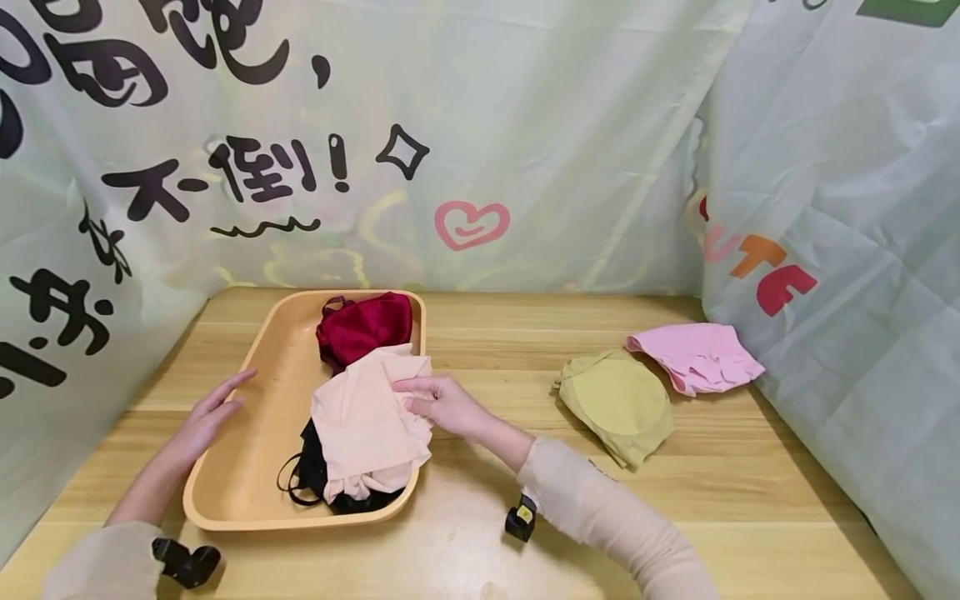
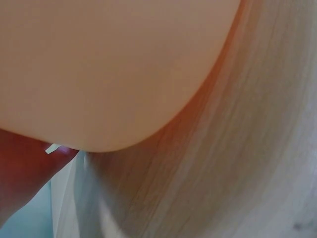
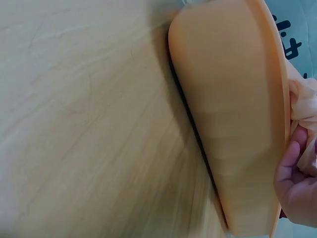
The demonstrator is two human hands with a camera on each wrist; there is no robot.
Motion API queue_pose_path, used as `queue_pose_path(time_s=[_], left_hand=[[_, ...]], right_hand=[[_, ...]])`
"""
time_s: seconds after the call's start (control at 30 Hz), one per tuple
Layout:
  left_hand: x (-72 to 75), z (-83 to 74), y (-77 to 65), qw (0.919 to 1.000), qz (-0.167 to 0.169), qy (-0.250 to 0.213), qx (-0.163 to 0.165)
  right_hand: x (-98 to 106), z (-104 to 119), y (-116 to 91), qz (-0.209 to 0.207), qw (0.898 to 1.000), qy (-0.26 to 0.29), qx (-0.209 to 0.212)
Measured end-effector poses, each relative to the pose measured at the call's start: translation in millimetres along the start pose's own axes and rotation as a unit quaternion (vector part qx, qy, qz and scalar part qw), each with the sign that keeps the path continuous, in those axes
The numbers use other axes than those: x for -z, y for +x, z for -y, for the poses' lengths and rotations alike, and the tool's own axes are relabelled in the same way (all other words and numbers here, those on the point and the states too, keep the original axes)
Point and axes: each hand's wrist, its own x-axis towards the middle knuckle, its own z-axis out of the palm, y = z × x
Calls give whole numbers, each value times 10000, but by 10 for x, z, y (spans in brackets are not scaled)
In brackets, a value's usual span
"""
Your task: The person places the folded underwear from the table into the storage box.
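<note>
A peach-coloured plastic tray sits on the left of the table. My right hand pinches the edge of a folded pale pink garment at the tray's right rim; in the right wrist view the fingers are curled at the cloth. Beneath that garment lies a black garment with thin straps, partly hidden. A dark red satiny garment rests behind it in the tray. My left hand rests at the left rim with its fingers extended.
On the right of the wooden table lie a mustard-yellow garment and a bright pink ruffled garment, close to each other. Printed cloth curtains enclose the back and both sides.
</note>
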Motion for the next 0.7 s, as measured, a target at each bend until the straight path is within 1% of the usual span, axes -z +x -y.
queue_pose_path(time_s=[0.2, 0.3, 0.37, 0.47, 0.53, 0.7], left_hand=[[-6, -2, 3, 10000, -31, 12, -22], [-5, 0, 2, 10000, -31, 12, -35], [-7, 3, -1, 10000, -30, 11, -44], [-10, 10, -3, 10000, -30, 14, -52], [-11, 10, -4, 10000, -31, 9, -50], [-10, 8, -3, 10000, -18, 15, -24]], right_hand=[[-14, 7, -4, 140, 9992, -343, 129], [-32, 29, 9, 237, 9966, -753, 224], [-48, 41, 21, 291, 9922, -1175, 304], [-74, 73, 39, 349, 9804, -1909, 342], [-90, 94, 50, 356, 9687, -2431, 357], [-131, 123, 77, 458, 9427, -3285, 347]])
